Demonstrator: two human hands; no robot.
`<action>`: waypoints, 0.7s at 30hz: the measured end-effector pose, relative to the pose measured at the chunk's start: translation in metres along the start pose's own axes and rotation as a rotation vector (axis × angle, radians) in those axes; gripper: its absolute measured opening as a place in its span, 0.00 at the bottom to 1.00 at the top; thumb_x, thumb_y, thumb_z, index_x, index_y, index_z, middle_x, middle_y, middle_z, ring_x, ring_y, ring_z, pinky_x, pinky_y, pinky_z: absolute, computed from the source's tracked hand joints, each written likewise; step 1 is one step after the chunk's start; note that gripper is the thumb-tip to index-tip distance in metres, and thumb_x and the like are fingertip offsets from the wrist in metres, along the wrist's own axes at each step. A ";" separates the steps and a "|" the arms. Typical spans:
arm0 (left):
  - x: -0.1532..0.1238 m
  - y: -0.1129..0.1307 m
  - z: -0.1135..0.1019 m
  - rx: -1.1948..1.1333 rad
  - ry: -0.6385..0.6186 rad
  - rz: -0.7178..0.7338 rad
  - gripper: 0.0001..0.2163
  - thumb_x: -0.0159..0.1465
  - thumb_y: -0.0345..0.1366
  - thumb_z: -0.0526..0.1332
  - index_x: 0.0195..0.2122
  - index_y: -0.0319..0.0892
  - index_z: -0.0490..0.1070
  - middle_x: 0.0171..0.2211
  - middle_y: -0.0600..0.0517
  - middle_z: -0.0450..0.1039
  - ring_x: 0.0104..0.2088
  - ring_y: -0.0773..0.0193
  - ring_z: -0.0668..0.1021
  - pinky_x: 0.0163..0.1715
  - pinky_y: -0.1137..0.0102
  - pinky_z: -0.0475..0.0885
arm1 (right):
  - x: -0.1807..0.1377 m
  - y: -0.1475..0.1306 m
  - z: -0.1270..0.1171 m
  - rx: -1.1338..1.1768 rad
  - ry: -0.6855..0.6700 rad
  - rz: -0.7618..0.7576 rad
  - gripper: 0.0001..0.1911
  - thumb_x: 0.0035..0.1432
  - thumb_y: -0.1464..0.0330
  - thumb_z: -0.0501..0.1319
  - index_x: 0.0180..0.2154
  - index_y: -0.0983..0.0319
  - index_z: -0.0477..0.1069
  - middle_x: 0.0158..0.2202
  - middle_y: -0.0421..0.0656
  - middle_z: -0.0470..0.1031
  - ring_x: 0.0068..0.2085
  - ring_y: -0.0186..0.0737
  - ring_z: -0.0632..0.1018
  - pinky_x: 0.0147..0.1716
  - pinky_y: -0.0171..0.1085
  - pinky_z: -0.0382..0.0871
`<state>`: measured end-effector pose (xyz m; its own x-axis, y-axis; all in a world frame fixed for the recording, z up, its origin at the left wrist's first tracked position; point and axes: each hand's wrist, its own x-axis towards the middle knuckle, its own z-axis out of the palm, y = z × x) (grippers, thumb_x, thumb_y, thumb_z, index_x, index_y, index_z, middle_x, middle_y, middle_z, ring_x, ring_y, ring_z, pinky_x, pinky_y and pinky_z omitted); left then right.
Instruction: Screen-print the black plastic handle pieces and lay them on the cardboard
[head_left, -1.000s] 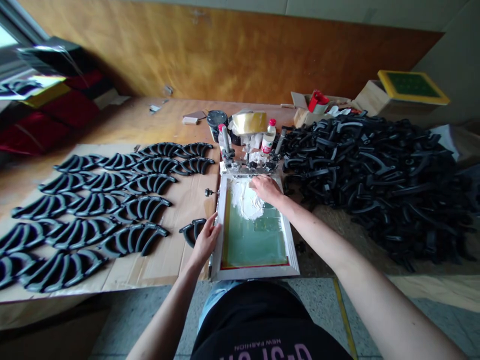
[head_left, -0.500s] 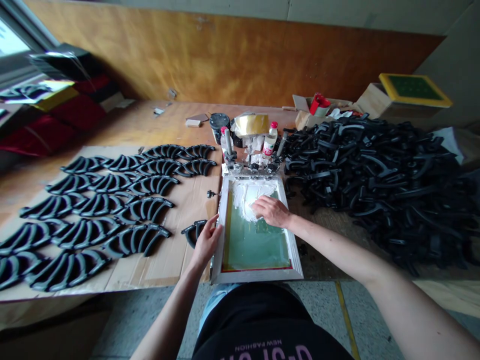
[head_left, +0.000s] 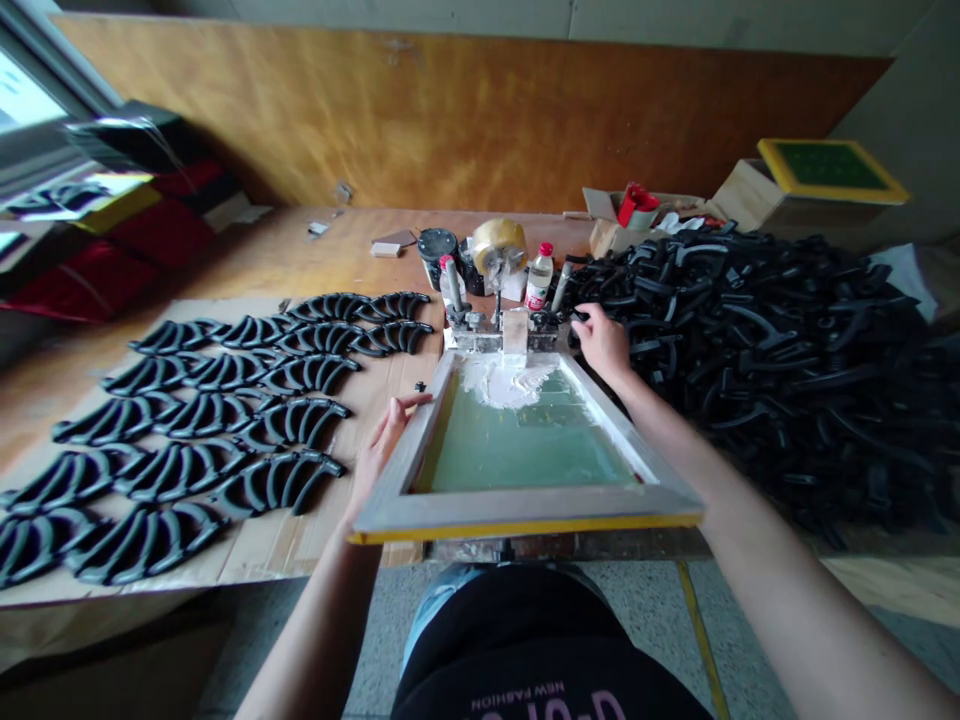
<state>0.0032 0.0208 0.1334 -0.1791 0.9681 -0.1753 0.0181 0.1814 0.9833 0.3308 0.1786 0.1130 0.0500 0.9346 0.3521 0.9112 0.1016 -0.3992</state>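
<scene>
A screen-printing frame [head_left: 525,508] tilts up toward me, its near edge raised, with white ink [head_left: 504,385] at the far end of its green mesh [head_left: 517,455]. A squeegee [head_left: 515,335] stands upright at the back of it. My left hand [head_left: 382,440] is at the frame's left side, its visible fingers stretched toward the frame; part of the hand is hidden behind the frame. Beyond the frame's right side, my right hand [head_left: 604,340] pinches a small dark end of a black curved handle [head_left: 580,316] at the pile's edge.
Black curved handles [head_left: 281,475] lie in fanned rows on cardboard [head_left: 247,545] at left. A big heap of similar handles [head_left: 780,350] covers the right. Behind the clamp stand a roll of tape [head_left: 499,243], a red-capped bottle [head_left: 539,278] and a dark tub [head_left: 439,255].
The frame has swung up from lying flat. My right hand has left the squeegee and moved back right to the heap. My left hand has shifted slightly up and left.
</scene>
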 end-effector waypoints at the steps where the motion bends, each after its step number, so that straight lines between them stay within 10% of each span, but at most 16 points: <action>1: 0.007 0.007 0.004 -0.081 0.005 0.060 0.26 0.62 0.60 0.56 0.46 0.42 0.75 0.37 0.50 0.77 0.33 0.62 0.77 0.31 0.69 0.72 | -0.010 0.010 0.000 0.002 -0.004 0.023 0.14 0.64 0.70 0.59 0.49 0.67 0.75 0.32 0.42 0.81 0.33 0.39 0.80 0.34 0.34 0.74; 4: 0.029 0.024 0.018 -0.235 0.021 0.183 0.24 0.62 0.57 0.58 0.48 0.43 0.72 0.44 0.48 0.76 0.40 0.60 0.79 0.36 0.67 0.75 | -0.052 0.022 0.016 0.057 -0.135 -0.077 0.10 0.62 0.69 0.59 0.37 0.69 0.77 0.30 0.40 0.80 0.31 0.34 0.78 0.29 0.30 0.74; 8: 0.034 0.021 0.040 -0.340 0.066 0.097 0.26 0.62 0.58 0.55 0.50 0.41 0.70 0.40 0.46 0.77 0.37 0.61 0.80 0.31 0.69 0.75 | -0.098 -0.001 0.051 0.109 -0.353 -0.310 0.19 0.53 0.70 0.71 0.48 0.62 0.76 0.44 0.45 0.79 0.46 0.41 0.77 0.48 0.41 0.72; 15: -0.024 -0.063 0.075 -0.343 -0.175 -0.530 0.21 0.64 0.53 0.58 0.46 0.40 0.70 0.41 0.41 0.79 0.37 0.55 0.82 0.29 0.67 0.76 | -0.154 -0.065 0.051 0.182 -0.349 -0.519 0.10 0.64 0.64 0.62 0.44 0.58 0.78 0.39 0.46 0.76 0.47 0.44 0.73 0.50 0.43 0.68; 18: -0.033 -0.092 0.044 -0.272 -0.045 -0.527 0.16 0.65 0.49 0.57 0.40 0.40 0.70 0.34 0.44 0.80 0.32 0.58 0.82 0.24 0.70 0.73 | -0.161 -0.052 0.043 0.224 -0.472 -0.673 0.12 0.67 0.68 0.58 0.48 0.55 0.77 0.40 0.42 0.78 0.44 0.39 0.76 0.47 0.37 0.69; 21: -0.028 -0.122 -0.024 -0.092 0.128 -0.547 0.18 0.66 0.50 0.51 0.35 0.40 0.70 0.30 0.45 0.80 0.24 0.61 0.79 0.20 0.71 0.70 | -0.142 0.012 0.031 -0.041 -0.530 -0.188 0.13 0.65 0.74 0.57 0.45 0.57 0.78 0.42 0.45 0.80 0.44 0.40 0.78 0.45 0.36 0.69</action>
<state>-0.0175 -0.0326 0.0197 -0.2559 0.7080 -0.6582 -0.1952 0.6290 0.7525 0.3221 0.0577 0.0318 -0.3172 0.9462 -0.0640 0.9004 0.2793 -0.3337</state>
